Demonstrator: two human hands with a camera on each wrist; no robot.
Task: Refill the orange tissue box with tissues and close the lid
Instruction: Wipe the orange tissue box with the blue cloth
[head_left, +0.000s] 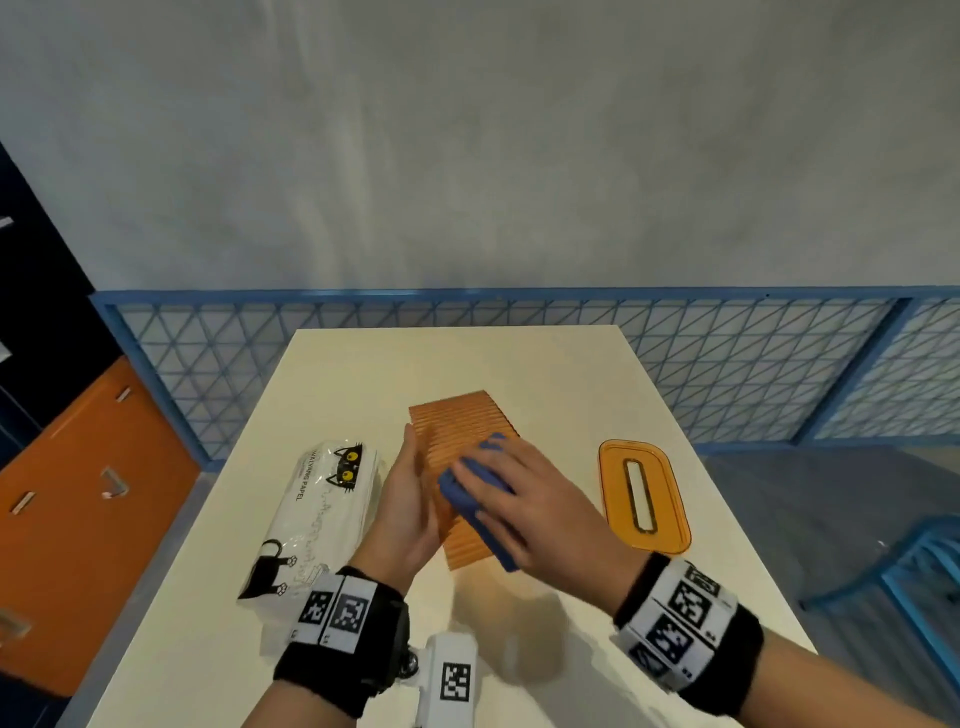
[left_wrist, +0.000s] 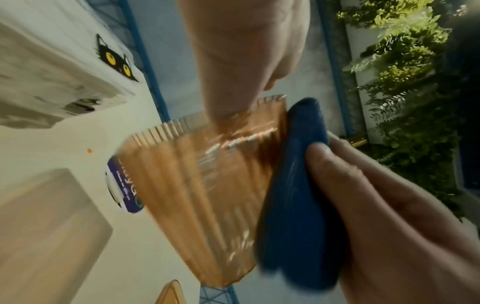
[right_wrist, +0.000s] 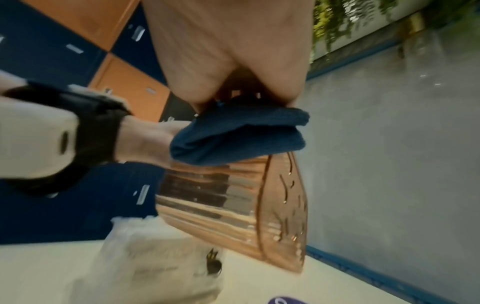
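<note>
Left hand (head_left: 410, 499) gripping orange tissue box (head_left: 462, 441), holding it tilted over counter (head_left: 519, 364); right hand (head_left: 540, 509) clutching blue cloth (head_left: 467, 493), pressing it against box's ribbed wall. Likely working best: wiping along ribs, left hand bracing firmly. Lid (head_left: 613, 467) lying right of box, tissue pack (head_left: 311, 519) lying left of box

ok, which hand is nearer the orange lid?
Right. The right hand, gripping the blue cloth, is at the box's edge facing the lid; the left hand holds the opposite side.
</note>
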